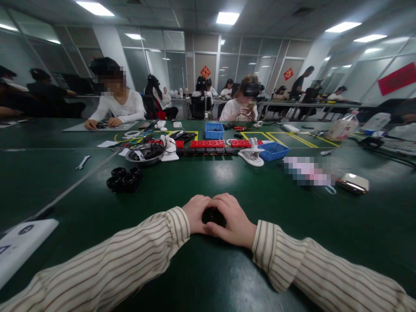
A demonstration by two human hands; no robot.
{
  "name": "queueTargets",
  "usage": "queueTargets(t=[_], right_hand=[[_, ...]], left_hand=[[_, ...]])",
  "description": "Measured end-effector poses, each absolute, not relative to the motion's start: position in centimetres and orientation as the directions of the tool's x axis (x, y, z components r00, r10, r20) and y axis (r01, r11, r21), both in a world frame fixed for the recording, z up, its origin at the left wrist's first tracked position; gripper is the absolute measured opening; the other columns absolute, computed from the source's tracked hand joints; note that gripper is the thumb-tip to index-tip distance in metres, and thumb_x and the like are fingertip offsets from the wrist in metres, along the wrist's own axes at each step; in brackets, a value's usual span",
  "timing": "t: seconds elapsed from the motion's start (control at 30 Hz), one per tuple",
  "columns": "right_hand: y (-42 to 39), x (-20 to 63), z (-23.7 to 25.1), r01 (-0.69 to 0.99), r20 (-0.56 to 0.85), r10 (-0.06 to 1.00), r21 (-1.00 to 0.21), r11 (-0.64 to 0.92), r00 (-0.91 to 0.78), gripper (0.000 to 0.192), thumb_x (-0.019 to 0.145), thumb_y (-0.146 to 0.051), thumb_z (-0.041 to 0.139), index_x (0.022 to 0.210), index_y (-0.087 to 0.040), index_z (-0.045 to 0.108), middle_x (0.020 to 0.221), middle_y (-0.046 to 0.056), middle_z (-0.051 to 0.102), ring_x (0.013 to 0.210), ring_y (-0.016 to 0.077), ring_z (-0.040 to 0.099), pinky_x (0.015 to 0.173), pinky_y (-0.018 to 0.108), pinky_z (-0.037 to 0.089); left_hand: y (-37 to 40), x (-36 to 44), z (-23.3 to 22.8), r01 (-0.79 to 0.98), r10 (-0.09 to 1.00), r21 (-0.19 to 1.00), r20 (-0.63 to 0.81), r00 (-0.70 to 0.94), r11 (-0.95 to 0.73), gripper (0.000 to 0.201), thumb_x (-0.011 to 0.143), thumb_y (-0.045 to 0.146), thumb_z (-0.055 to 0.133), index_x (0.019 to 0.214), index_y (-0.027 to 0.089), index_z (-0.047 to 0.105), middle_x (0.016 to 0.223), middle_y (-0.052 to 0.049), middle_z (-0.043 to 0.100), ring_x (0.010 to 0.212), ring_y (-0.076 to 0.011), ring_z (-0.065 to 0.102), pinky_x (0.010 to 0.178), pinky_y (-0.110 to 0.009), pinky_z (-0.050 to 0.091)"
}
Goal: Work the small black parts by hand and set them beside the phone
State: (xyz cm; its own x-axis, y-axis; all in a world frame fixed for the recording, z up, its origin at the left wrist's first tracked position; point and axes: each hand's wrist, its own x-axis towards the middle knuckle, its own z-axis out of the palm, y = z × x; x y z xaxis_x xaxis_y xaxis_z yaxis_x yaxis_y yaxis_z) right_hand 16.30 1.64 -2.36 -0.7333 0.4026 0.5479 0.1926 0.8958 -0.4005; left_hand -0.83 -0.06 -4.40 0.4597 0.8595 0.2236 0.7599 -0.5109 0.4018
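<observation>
My left hand [195, 213] and my right hand [232, 221] meet on the green table [227, 268], both closed around a small black round part [212, 215] that shows between the fingers. Most of the part is hidden by my fingers. Both forearms in striped sleeves rest on the table. A cluster of several similar black rings [125, 178] lies to the far left of my hands.
A metal bowl with cables [144, 154], red and black strips [208, 146], two blue bins [214, 130] [273, 151], a white clip stand [252, 154], a phone [353, 183] and a wrench [82, 162] lie beyond. A white pad [19, 247] sits at left. Other people work at the far side.
</observation>
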Motion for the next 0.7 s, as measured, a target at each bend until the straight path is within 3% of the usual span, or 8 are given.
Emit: queueTargets(t=[0.1, 0.3, 0.4, 0.5, 0.6, 0.7], right_hand=[[1.8, 16.3, -2.6, 0.287, 0.499, 0.497, -0.439, 0.851, -0.71, 0.032, 0.077, -0.04, 0.057, 0.093, -0.013, 0.051, 0.09, 0.007, 0.052, 0.083, 0.0186, 0.045, 0.076, 0.034, 0.037], [1.9, 16.1, -2.8, 0.301, 0.474, 0.496, -0.429, 0.852, -0.727, 0.017, 0.075, -0.026, 0.059, 0.082, -0.014, 0.05, 0.081, 0.004, 0.05, 0.078, 0.0157, 0.044, 0.072, 0.03, 0.037], [1.9, 16.2, -2.7, 0.219, 0.509, 0.442, -0.438, 0.872, -0.738, 0.013, 0.076, -0.023, 0.055, 0.084, -0.014, 0.051, 0.084, 0.005, 0.052, 0.08, 0.016, 0.045, 0.074, 0.031, 0.038], [1.9, 16.3, -2.6, 0.09, 0.556, 0.329, -0.412, 0.907, -0.763, 0.014, 0.075, -0.018, 0.046, 0.086, -0.014, 0.053, 0.086, 0.006, 0.054, 0.083, 0.0169, 0.046, 0.077, 0.032, 0.038], [1.9, 16.3, -2.6, -0.034, 0.596, 0.195, -0.35, 0.936, -0.779, 0.017, 0.071, -0.013, 0.041, 0.082, -0.015, 0.054, 0.086, 0.005, 0.056, 0.086, 0.0173, 0.046, 0.08, 0.033, 0.037], [1.8, 16.3, -2.5, -0.088, 0.589, 0.128, -0.324, 0.942, -0.798, 0.017, 0.07, -0.012, 0.039, 0.079, -0.016, 0.053, 0.085, 0.004, 0.056, 0.086, 0.0164, 0.047, 0.081, 0.033, 0.036]], left_hand=[[-0.8, -0.1, -4.0, 0.814, 0.894, 0.373, 0.233, 0.383, -0.446, 0.067, 0.044, 0.06, 0.075, 0.088, 0.015, 0.053, 0.081, -0.004, 0.057, 0.078, -0.0242, 0.053, 0.085, -0.044, 0.039], [-1.0, 0.1, -4.4, 0.829, 0.898, 0.352, 0.234, 0.372, -0.435, 0.038, 0.056, 0.038, 0.072, 0.082, 0.018, 0.053, 0.078, -0.001, 0.058, 0.082, -0.0208, 0.055, 0.101, -0.047, 0.025], [-0.5, -0.6, -4.7, 0.775, 0.882, 0.422, 0.235, 0.408, -0.471, 0.037, 0.054, 0.032, 0.073, 0.081, 0.018, 0.053, 0.083, -0.001, 0.058, 0.085, -0.0202, 0.054, 0.098, -0.044, 0.028], [0.1, -1.3, -5.1, 0.707, 0.844, 0.465, 0.227, 0.486, -0.533, 0.032, 0.052, 0.029, 0.074, 0.076, 0.018, 0.055, 0.086, -0.001, 0.057, 0.084, -0.0192, 0.052, 0.084, -0.035, 0.038], [0.6, -1.6, -5.5, 0.654, 0.805, 0.478, 0.254, 0.536, -0.586, 0.028, 0.054, 0.033, 0.074, 0.071, 0.017, 0.057, 0.084, -0.001, 0.057, 0.082, -0.0186, 0.052, 0.081, -0.033, 0.037], [0.9, -1.9, -6.0, 0.622, 0.783, 0.487, 0.274, 0.558, -0.613, 0.029, 0.059, 0.042, 0.071, 0.066, 0.017, 0.058, 0.083, 0.0, 0.057, 0.082, -0.0187, 0.053, 0.084, -0.034, 0.034]])
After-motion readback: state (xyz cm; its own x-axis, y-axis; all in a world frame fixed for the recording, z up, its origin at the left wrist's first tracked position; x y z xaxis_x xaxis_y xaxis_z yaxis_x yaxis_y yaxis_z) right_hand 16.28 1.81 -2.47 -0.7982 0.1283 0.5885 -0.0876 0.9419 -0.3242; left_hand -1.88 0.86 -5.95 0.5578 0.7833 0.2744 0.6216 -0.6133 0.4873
